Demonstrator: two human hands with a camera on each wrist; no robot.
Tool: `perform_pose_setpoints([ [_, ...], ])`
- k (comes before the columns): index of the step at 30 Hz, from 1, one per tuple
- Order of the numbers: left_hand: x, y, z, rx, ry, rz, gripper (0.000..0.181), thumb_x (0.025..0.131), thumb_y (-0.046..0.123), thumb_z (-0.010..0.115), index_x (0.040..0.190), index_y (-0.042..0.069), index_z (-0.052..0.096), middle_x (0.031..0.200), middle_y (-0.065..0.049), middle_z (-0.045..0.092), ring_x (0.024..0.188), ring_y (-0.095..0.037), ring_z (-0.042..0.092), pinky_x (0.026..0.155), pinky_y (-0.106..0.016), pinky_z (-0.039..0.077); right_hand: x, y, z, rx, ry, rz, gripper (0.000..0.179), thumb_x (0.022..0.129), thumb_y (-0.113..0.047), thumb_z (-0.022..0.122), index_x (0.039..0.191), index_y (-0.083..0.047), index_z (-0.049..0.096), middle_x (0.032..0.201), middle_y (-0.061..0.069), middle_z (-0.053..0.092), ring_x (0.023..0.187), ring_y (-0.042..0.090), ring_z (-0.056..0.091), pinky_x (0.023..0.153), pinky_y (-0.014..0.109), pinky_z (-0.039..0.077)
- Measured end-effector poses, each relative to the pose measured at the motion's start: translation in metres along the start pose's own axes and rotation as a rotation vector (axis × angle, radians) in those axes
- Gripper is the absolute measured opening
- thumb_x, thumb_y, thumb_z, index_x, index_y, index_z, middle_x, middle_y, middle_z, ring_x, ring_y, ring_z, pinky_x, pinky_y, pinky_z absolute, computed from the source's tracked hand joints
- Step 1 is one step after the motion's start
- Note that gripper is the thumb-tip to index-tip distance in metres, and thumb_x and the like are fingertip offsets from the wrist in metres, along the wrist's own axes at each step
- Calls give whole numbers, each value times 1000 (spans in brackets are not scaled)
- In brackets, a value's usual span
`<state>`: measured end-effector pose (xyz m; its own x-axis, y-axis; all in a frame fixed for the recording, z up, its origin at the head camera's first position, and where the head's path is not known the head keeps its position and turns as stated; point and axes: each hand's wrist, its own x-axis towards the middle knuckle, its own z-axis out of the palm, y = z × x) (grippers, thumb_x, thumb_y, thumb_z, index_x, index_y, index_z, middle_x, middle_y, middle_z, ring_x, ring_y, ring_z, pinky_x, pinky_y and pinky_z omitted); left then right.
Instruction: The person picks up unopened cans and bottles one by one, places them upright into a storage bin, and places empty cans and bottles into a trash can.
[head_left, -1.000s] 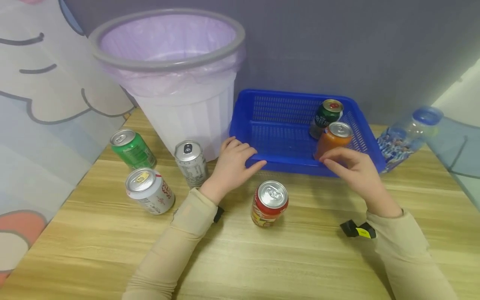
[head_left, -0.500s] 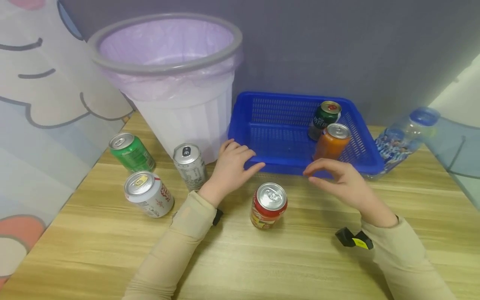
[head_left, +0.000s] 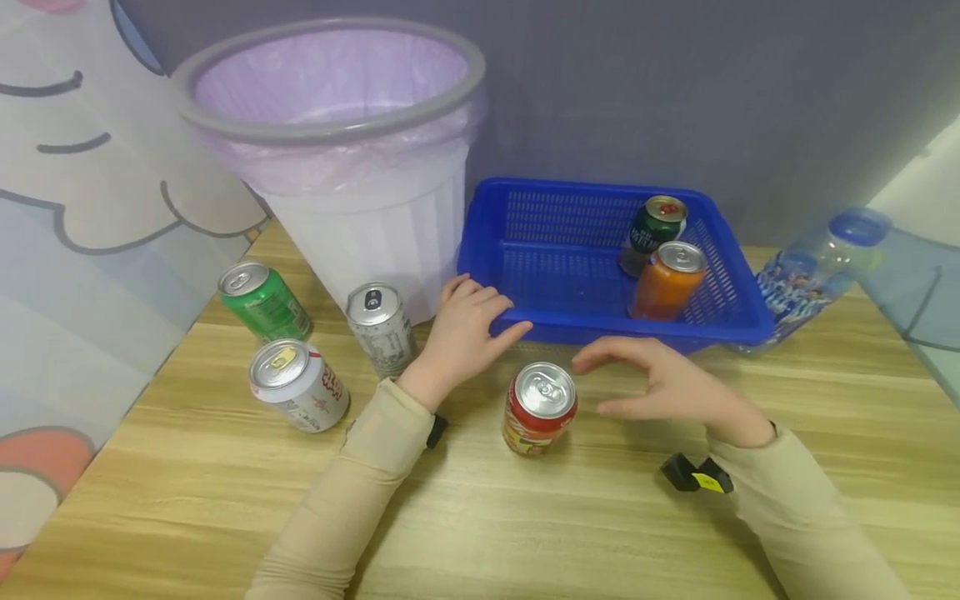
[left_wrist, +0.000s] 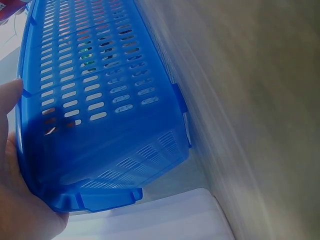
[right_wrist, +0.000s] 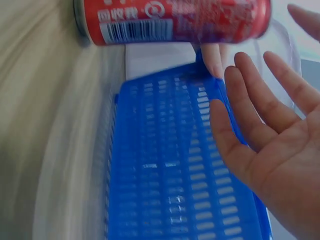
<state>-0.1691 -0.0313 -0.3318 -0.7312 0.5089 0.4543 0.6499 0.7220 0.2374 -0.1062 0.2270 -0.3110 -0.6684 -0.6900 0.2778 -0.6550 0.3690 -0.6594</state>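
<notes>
Room in front of red can, basket behind

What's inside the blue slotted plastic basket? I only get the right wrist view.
Observer: A dark green metal can and an orange metal can, both upright at the right end of the basket.
Operator: And the red metal can by the right hand, which end is up?
Observer: Head view shows its silver lid facing up.
Operator: Anything outside the basket, past its right end?
Observer: A clear plastic bottle with a blue cap.
</notes>
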Motion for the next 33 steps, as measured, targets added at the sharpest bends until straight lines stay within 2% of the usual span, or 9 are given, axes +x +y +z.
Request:
perform_pose_setpoints([
  [5, 1, 1, -1, 5, -6, -7, 37, 88, 46, 62, 98, 12, 70, 95, -1, 70, 98, -21, 57, 111, -46, 26, 11, -2, 8, 54, -69, -44, 60, 69, -5, 81, 123, -8, 56, 117, 2, 63, 109, 9, 58, 94, 26, 48],
  [13, -1, 2, 0, 11, -9, 5, 37, 88, 46, 62, 98, 12, 70, 95, -1, 70, 98, -21, 57, 109, -49, 29, 14, -1, 19, 117, -79, -27, 67, 69, -11, 83, 128, -6, 52, 122, 5, 59, 111, 11, 57, 94, 36, 49],
  [20, -1, 1, 0, 10, 15, 11, 36, 88, 45, 63, 97, 11, 70, 93, -1, 69, 97, -22, 57, 110, -47, 28, 19, -2, 21, 147, -76, -16, 67, 69, -9, 83, 127, -1, 51, 122, 6, 58, 114, 9, 55, 97, 32, 48],
  [33, 0, 1, -1, 10, 2, 7, 35, 88, 45, 63, 97, 11, 70, 93, -1, 69, 97, -22, 57, 110, -49, 28, 28, -3, 27, 176, -107, -17, 68, 69, -14, 84, 128, -6, 51, 125, 6, 58, 117, 11, 52, 100, 35, 46],
])
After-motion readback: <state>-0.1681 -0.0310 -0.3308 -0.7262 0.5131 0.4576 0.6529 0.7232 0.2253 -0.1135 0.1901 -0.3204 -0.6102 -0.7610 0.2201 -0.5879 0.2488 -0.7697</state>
